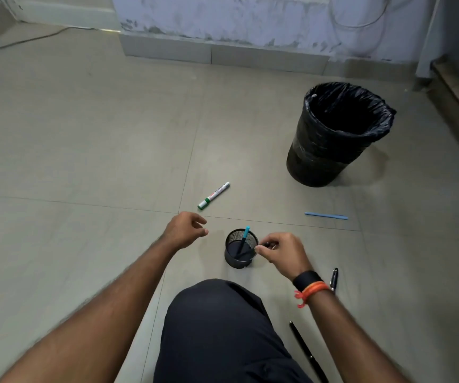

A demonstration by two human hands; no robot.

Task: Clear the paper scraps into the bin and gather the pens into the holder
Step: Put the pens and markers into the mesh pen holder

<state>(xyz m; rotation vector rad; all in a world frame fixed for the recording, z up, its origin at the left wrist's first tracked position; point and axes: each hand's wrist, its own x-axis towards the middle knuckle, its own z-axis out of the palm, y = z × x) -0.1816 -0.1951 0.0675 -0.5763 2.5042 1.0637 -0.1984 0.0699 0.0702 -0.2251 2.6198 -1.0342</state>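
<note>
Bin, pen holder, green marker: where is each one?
bin (318, 158): head view, front wall.
pen holder (235, 261): head view, mesh side.
green marker (214, 195): head view, mid barrel.

Grey tiled floor (84, 134); cable (29, 40) along scuffed wall (222, 15)

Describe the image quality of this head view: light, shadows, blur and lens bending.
Head view: soft, even light; the bin casts only a faint shadow on the floor. Wide-angle bending curves the tile lines and the wall base. The near forearms smear at the bottom edge, while the marker and the holder stay fairly sharp. No strong glare.
</note>
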